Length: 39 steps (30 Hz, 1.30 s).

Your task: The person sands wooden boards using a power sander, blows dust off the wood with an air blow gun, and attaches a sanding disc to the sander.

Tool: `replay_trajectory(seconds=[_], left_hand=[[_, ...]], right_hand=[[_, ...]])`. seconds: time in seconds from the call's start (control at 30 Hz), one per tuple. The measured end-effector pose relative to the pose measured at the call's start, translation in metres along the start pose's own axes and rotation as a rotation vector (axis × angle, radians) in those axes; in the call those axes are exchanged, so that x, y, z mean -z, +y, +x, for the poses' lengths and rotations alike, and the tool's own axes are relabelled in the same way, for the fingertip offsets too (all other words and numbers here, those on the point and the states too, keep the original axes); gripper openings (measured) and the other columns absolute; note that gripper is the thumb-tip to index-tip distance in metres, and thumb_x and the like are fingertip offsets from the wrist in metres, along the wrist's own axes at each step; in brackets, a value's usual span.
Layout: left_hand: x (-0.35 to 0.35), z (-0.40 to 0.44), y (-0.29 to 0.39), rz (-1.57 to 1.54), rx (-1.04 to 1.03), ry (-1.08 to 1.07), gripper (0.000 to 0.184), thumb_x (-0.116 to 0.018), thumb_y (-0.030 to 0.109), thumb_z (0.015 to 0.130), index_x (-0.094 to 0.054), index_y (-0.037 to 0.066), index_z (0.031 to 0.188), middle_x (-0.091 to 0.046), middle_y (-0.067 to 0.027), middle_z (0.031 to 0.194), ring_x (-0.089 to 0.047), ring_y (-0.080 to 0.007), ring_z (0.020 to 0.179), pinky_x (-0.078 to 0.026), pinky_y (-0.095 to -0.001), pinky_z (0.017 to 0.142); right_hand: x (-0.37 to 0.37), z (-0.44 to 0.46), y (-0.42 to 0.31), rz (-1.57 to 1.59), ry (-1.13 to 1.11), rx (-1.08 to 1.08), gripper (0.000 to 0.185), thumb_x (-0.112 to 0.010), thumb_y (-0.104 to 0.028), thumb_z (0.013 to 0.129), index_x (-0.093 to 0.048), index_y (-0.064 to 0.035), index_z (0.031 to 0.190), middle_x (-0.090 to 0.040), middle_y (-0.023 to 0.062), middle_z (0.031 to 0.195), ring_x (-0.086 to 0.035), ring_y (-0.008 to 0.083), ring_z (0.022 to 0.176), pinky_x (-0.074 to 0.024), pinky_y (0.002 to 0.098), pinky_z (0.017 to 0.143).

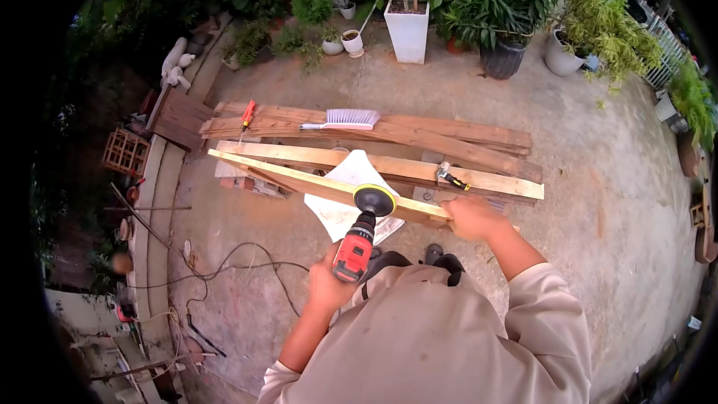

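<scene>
My left hand [327,284] is wrapped round the handle of a red and black power drill [351,256]. A round sanding pad [375,200] with a yellow rim is fitted to the drill's front, and it overlaps the edge of a pale wooden board [288,173]. Whether the pad presses on the wood or sits just off it, I cannot tell. The board's right end is gripped by my right hand [473,218], which holds it tilted on its edge. Beneath the board lies a white sheet [327,212]. Behind it rests another pale plank [396,166].
Brown planks [464,133] lie stacked beyond, with a white-bristled brush [351,119] and a red-handled screwdriver [247,116] on them. A tool with a black and yellow handle [453,177] sits on the pale plank. A black cable [277,263] trails across the concrete; potted plants [407,34] line the back.
</scene>
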<state>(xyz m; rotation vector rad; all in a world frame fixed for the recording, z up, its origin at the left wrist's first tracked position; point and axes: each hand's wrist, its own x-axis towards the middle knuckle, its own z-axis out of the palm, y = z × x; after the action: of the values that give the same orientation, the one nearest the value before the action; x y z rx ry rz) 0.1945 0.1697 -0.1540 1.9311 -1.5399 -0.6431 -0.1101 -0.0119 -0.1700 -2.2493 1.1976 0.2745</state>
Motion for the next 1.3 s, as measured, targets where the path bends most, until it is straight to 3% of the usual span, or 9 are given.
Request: replay_trajectory(seconds=[0.23, 0.4, 0.53, 0.67, 0.73, 1.03, 1.17, 1.23, 1.3], left_hand=[[-0.041, -0.022, 0.043, 0.054, 0.051, -0.059, 0.052, -0.084, 0.008, 0.078, -0.068, 0.008, 0.127, -0.077, -0.0222, 0.102, -0.075, -0.0441, 0.097, -0.061, -0.0436, 0.08], [-0.054, -0.032, 0.028, 0.025, 0.067, 0.03, 0.057, -0.083, 0.008, 0.077, -0.067, 0.008, 0.132, -0.076, -0.0241, 0.102, -0.074, -0.0459, 0.097, -0.061, -0.0479, 0.08], [-0.05, -0.031, 0.034, 0.006, 0.105, 0.067, 0.054, -0.083, 0.007, 0.077, -0.068, 0.007, 0.129, -0.077, -0.023, 0.101, -0.075, -0.0443, 0.097, -0.061, -0.0468, 0.081], [-0.058, -0.02, 0.053, 0.033, 0.041, 0.094, 0.051, -0.084, 0.008, 0.078, -0.069, 0.008, 0.127, -0.077, -0.0223, 0.1, -0.076, -0.043, 0.097, -0.061, -0.0459, 0.082], [-0.064, -0.018, 0.062, 0.028, 0.018, 0.072, 0.047, -0.08, 0.005, 0.077, -0.069, 0.004, 0.122, -0.076, -0.0205, 0.096, -0.077, -0.0401, 0.09, -0.061, -0.0429, 0.08], [-0.075, -0.02, 0.098, 0.035, -0.071, -0.077, 0.052, -0.082, 0.007, 0.075, -0.068, 0.005, 0.125, -0.076, -0.0202, 0.095, -0.077, -0.0404, 0.089, -0.061, -0.0432, 0.08], [-0.088, -0.032, 0.102, 0.131, -0.057, -0.185, 0.058, -0.088, 0.015, 0.075, -0.067, 0.009, 0.13, -0.077, -0.0209, 0.103, -0.075, -0.0443, 0.094, -0.061, -0.0493, 0.078], [-0.086, -0.037, 0.098, 0.09, -0.045, -0.149, 0.056, -0.087, 0.015, 0.077, -0.068, 0.009, 0.13, -0.077, -0.0212, 0.103, -0.075, -0.0451, 0.094, -0.061, -0.0486, 0.078], [-0.077, -0.047, 0.09, 0.058, -0.022, -0.099, 0.055, -0.085, 0.014, 0.078, -0.068, 0.009, 0.129, -0.077, -0.0215, 0.103, -0.075, -0.0449, 0.094, -0.061, -0.0485, 0.079]], right_hand=[[0.003, 0.003, 0.014, -0.028, -0.047, 0.103, 0.032, -0.066, -0.004, 0.086, -0.073, -0.0008, 0.116, -0.073, 0.0277, 0.115, -0.068, 0.0427, 0.118, -0.0544, 0.052, 0.099], [-0.001, -0.053, 0.065, 0.138, 0.259, 0.075, 0.043, -0.067, -0.004, 0.083, -0.07, -0.0016, 0.126, -0.075, 0.0257, 0.112, -0.069, 0.0445, 0.113, -0.0549, 0.0531, 0.096], [-0.005, -0.062, 0.113, 0.27, 0.066, 0.033, 0.047, -0.065, -0.001, 0.082, -0.069, -0.0072, 0.129, -0.074, 0.0251, 0.116, -0.068, 0.0463, 0.112, -0.0549, 0.0527, 0.095], [-0.011, -0.062, 0.115, 0.342, 0.013, 0.062, 0.049, -0.062, 0.002, 0.081, -0.07, -0.0097, 0.128, -0.073, 0.0267, 0.116, -0.068, 0.0475, 0.112, -0.0548, 0.0526, 0.096], [-0.004, -0.065, 0.109, 0.292, -0.043, 0.042, 0.049, -0.061, 0.002, 0.082, -0.07, -0.0096, 0.128, -0.073, 0.0267, 0.115, -0.068, 0.0472, 0.113, -0.0549, 0.0521, 0.096], [-0.015, -0.072, 0.106, 0.297, -0.024, 0.011, 0.055, -0.061, 0.003, 0.083, -0.068, -0.0104, 0.136, -0.07, 0.0274, 0.121, -0.065, 0.0469, 0.12, -0.0517, 0.0534, 0.106], [-0.015, -0.065, 0.11, 0.255, 0.01, 0.054, 0.049, -0.061, 0.003, 0.082, -0.069, -0.008, 0.128, -0.071, 0.0273, 0.12, -0.066, 0.0474, 0.117, -0.0533, 0.0542, 0.101], [-0.023, -0.062, 0.118, 0.249, 0.128, 0.113, 0.044, -0.062, 0.004, 0.08, -0.069, -0.006, 0.122, -0.072, 0.0278, 0.117, -0.067, 0.0478, 0.113, -0.0545, 0.0548, 0.097], [-0.014, -0.059, 0.122, 0.318, 0.051, 0.121, 0.042, -0.061, 0.004, 0.079, -0.069, -0.0047, 0.12, -0.073, 0.0282, 0.113, -0.068, 0.048, 0.11, -0.0545, 0.0555, 0.094]])
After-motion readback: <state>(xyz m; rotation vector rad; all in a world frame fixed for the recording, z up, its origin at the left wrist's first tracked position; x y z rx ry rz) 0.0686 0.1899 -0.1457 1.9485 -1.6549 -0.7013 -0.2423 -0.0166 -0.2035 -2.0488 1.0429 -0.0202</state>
